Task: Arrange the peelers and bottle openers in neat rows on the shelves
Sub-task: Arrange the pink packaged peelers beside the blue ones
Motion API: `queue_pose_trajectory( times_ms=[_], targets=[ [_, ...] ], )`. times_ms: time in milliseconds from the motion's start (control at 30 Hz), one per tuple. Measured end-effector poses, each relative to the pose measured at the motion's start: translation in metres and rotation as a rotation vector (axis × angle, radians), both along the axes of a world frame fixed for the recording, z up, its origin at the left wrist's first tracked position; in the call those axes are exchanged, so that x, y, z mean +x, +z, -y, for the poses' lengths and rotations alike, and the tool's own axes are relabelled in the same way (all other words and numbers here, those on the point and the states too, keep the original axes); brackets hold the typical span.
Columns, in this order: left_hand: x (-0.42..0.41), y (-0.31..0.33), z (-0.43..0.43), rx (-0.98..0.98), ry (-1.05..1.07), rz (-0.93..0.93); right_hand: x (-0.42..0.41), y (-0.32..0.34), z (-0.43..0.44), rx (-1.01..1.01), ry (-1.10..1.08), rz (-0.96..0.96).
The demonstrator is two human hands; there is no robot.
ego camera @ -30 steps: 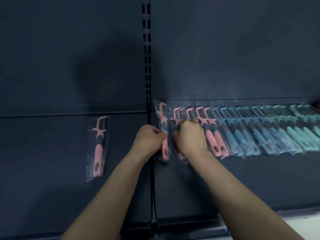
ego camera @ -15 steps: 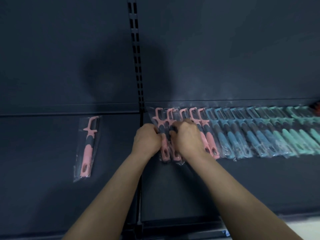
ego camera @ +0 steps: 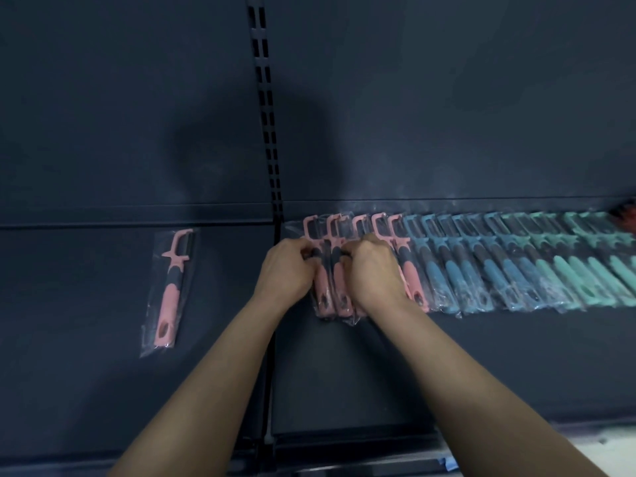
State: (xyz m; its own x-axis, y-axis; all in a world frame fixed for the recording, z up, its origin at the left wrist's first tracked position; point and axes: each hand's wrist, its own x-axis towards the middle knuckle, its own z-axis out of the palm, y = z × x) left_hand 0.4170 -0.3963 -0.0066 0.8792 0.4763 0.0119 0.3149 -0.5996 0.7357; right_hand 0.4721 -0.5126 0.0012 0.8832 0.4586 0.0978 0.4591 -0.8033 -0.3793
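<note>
A row of bagged peelers lies on the right dark shelf (ego camera: 481, 356): pink ones (ego camera: 409, 270) at its left end, then blue ones (ego camera: 457, 273), then teal ones (ego camera: 585, 270). My left hand (ego camera: 285, 270) pinches the leftmost pink peeler (ego camera: 321, 290) at its dark grip. My right hand (ego camera: 373, 273) is closed over the neighbouring pink peelers (ego camera: 342, 294) and hides their middles. A single pink peeler (ego camera: 170, 290) in its clear bag lies apart on the left shelf (ego camera: 86, 339).
A slotted upright post (ego camera: 265, 108) divides the two shelf bays, with a dark back panel behind. A red object (ego camera: 624, 215) shows at the far right end of the row. A pale floor strip (ego camera: 568, 445) lies below the right shelf edge.
The leftmost pink peelers were spread apart and tilted; both hands have pushed them together against the row. The view has shifted slightly right.
</note>
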Motion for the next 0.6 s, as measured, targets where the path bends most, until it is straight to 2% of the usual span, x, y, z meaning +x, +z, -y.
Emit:
queue_pose_trajectory(
  times_ms=[167,433,600],
  targets=[
    [0.0006,-0.0055,0.0028,0.032,-0.026,-0.05,-0.0013,-0.0003,0.0001,0.01,-0.008,0.01],
    [-0.0057,-0.0048,0.0024,-0.116,-0.017,0.022,-0.0002,-0.0042,-0.0019,0.006,-0.017,0.018],
    [-0.0024,0.0003,0.0073,-0.14,-0.008,0.051,-0.0011,-0.0037,-0.0033,0.014,-0.014,0.024]
  ],
)
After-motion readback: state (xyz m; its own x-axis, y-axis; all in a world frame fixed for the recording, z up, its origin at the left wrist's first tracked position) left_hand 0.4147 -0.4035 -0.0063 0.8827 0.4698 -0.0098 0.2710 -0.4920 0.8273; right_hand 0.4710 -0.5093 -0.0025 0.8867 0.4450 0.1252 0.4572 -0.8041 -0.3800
